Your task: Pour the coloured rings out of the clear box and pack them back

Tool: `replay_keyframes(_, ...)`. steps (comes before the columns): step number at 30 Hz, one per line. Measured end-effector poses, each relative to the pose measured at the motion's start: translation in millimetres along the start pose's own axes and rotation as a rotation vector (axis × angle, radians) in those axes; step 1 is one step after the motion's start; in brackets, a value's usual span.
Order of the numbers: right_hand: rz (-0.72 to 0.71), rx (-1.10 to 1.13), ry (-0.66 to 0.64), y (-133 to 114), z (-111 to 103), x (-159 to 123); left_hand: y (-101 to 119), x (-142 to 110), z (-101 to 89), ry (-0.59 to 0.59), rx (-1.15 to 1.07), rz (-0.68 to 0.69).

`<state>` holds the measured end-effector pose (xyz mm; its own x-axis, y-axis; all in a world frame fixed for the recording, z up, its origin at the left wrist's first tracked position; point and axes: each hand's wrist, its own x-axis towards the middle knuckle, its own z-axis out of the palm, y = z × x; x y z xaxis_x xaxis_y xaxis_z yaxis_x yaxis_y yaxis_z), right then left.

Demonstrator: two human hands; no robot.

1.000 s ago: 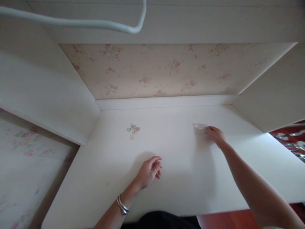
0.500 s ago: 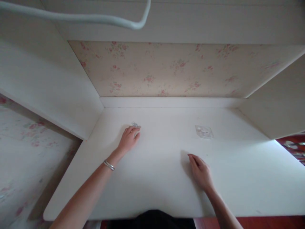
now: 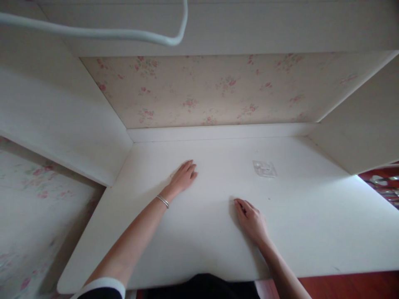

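Note:
My left hand [image 3: 183, 177] lies palm down on the white desk [image 3: 199, 232], fingers stretched out and a little apart. The small pale rings seen there earlier are now mostly hidden by it; a faint loop [image 3: 172, 175] shows beside its back edge. My right hand [image 3: 252, 220] rests on the desk to the right and nearer me, thumb and fingers pinched together. Whatever the pinch holds, if anything, is too small to name. Beyond the right hand lies a flat clear plastic packet [image 3: 264, 169], touched by neither hand.
White side panels [image 3: 62, 91] bound the desk at left and right, with a flowered wall [image 3: 199, 91] behind. A white curved tube [image 3: 124, 34] crosses the upper left. Shiny objects [image 3: 382, 180] sit on a red surface past the right edge.
My left hand has slid right and slightly forward, its fingers straighter, and now covers most of the rings. My right hand stays pinched, a little further left in view. The view has shifted slightly.

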<state>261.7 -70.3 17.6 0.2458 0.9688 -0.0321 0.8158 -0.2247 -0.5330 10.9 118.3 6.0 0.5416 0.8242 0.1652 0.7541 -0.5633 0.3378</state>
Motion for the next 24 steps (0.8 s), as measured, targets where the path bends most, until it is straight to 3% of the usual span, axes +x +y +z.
replay_keyframes(5, -0.021, -0.024, -0.003, -2, -1, -1, 47, -1, 5.1, -0.051, -0.183, 0.096)
replay_keyframes(9, -0.037, -0.042, 0.001, -2, -2, -1, 61, -4, -2.5, 0.066, -0.350, 0.077)
replay_keyframes(12, -0.047, -0.056, 0.018, -1, -1, -2, 48, -7, -11.4, 0.207, -0.338, 0.008)
replay_keyframes(17, -0.062, -0.060, 0.011, -1, -1, -1, -8, -25, -23.2, 0.340, -0.181, -0.263)
replay_keyframes(21, -0.057, -0.080, 0.011, -2, -2, -2, -37, -42, -23.4, 0.307, -0.067, -0.411)
replay_keyframes(24, -0.065, -0.098, 0.012, -3, -2, -2, -32, -44, -18.5, 0.235, -0.007, -0.385)
